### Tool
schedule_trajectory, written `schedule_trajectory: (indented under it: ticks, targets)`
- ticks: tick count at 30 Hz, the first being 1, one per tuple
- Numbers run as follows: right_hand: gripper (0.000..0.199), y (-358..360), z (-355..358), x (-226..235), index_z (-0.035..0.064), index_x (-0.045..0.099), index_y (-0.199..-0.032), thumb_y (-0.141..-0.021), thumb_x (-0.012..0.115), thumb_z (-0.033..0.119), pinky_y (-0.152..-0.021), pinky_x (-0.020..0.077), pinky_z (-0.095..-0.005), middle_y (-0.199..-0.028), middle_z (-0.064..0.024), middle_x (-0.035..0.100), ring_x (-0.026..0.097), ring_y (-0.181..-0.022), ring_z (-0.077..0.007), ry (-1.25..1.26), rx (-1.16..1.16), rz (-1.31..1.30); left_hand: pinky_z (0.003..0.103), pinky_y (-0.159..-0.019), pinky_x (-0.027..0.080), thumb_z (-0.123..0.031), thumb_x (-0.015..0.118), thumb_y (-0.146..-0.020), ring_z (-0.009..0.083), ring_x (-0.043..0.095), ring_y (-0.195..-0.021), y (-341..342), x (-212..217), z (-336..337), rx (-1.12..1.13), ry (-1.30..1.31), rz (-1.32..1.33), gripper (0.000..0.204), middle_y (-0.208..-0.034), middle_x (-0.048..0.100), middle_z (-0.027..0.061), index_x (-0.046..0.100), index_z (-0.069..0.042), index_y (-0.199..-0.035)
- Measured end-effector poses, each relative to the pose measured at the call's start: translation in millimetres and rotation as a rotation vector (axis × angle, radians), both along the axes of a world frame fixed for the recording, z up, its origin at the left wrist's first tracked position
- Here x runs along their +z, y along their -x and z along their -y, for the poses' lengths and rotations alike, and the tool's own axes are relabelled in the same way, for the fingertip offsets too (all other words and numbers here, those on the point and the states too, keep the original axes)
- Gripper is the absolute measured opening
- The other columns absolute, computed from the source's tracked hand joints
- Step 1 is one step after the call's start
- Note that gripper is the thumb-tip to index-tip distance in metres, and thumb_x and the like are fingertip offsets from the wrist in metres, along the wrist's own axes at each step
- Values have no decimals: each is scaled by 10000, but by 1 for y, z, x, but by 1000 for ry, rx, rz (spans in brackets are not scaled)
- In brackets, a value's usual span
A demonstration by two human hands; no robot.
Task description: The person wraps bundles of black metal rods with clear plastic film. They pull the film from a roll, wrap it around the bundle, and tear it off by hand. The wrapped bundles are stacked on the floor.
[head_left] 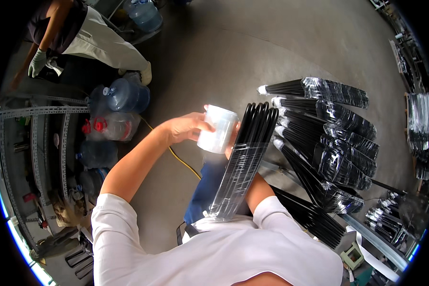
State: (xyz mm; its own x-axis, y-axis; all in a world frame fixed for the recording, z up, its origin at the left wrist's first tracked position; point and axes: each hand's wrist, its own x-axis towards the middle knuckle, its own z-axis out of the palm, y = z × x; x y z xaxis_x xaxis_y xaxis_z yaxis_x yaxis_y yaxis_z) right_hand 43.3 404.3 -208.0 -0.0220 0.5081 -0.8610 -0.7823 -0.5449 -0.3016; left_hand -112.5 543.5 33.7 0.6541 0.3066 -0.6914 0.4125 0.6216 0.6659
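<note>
Head view shows the left hand (194, 127) with fingers curled around the film roll (217, 129), just beside black rods (245, 164) that apparently lean on the white shirt (224, 252) for steadiness, the right hand (233, 137) mostly behind them, its grip unclear.

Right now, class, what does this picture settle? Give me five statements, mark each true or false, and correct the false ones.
1. The left hand grips a pale roll. True.
2. The blue water jugs are on the picture's right. False: the jugs are on the left.
3. A glove shows on the other person. True.
4. The yellow cord hangs in the air. False: the cord lies on the floor.
5. Clear film covers part of the nearest upright bundle. True.
</note>
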Motion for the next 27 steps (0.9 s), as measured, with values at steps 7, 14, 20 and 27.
schedule_trajectory:
  ticks: [7,14,20,27]
  targets:
    - [165,-72,1,155,62,562,-778,-833,493,202,-314,295,-204,-514,0,479,366,-334,-80,-16,-69,521,297,-784,465,-394,736,-588,240,575,-891,-33,36,3,217,-103,-88,757,-1011,537,190,424,95,-1073]
    - [443,-65,-43,261,-27,471,-1081,-794,624,274,-654,481,-253,-898,-101,557,572,-766,-151,-601,36,612,310,-800,458,-517,659,-687,242,598,-838,-86,28,31,18,-649,24,715,-944,596,172,517,102,-1016]
    - [488,-89,-39,279,-38,465,-1086,-749,627,274,-676,480,-254,-900,-94,543,562,-790,-162,-510,59,323,297,-814,443,-395,448,-887,157,552,-891,-120,-32,-51,-288,-639,360,443,-1008,612,91,598,-3,-1030]
    - [482,-175,5,226,-24,527,-1048,-746,598,344,-691,509,-346,-917,-125,595,604,-788,-217,-341,-106,283,309,-903,367,-265,422,-874,161,506,-997,-192,-48,-22,-418,-279,242,363,-1068,571,89,551,-11,-1099]
